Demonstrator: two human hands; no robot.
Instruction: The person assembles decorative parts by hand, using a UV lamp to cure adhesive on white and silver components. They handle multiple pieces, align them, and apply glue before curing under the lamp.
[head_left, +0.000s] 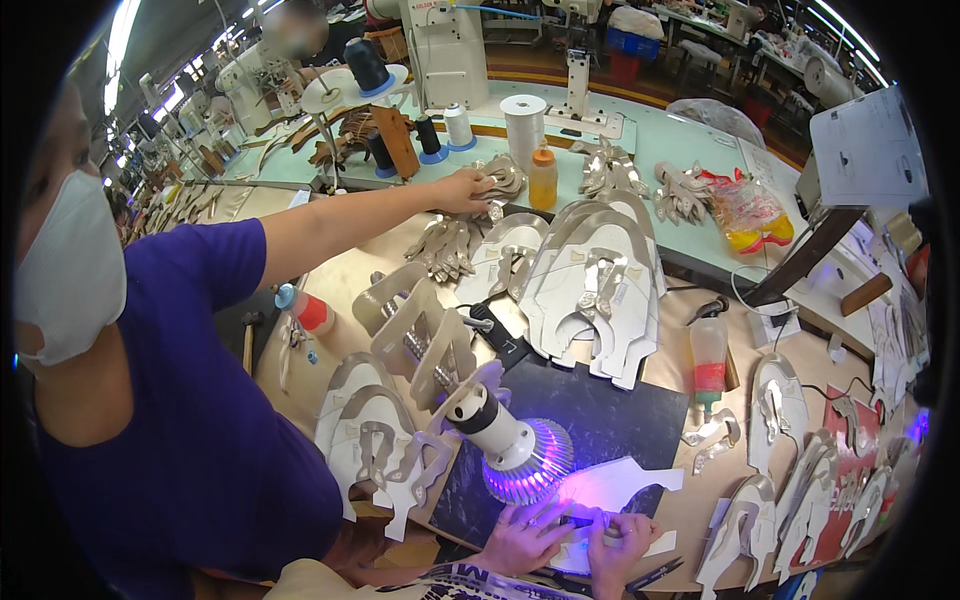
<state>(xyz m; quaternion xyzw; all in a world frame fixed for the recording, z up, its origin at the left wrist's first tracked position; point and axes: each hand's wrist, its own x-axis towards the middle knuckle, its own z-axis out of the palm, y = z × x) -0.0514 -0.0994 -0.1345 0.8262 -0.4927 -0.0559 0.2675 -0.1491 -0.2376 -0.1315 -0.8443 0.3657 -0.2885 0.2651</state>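
Observation:
My left hand (522, 540) lies with fingers spread on a white cut shoe piece (618, 484) that glows violet on a black mat (610, 410). My right hand (622, 542) is curled beside it, fingertips pinching the same piece at its near edge. A small dark thing shows between the two hands; I cannot tell what it is. Just above my left hand a violet lamp (520, 455) with a white neck shines down on the piece.
A masked co-worker in a purple shirt (190, 440) stands left, a hand (465, 190) reaching to silver pieces at the back. Stacks of grey-white shoe uppers (600, 280) ring the mat. A glue bottle (708, 362), an orange bottle (543, 178), thread cones and a pen (655, 574) stand around.

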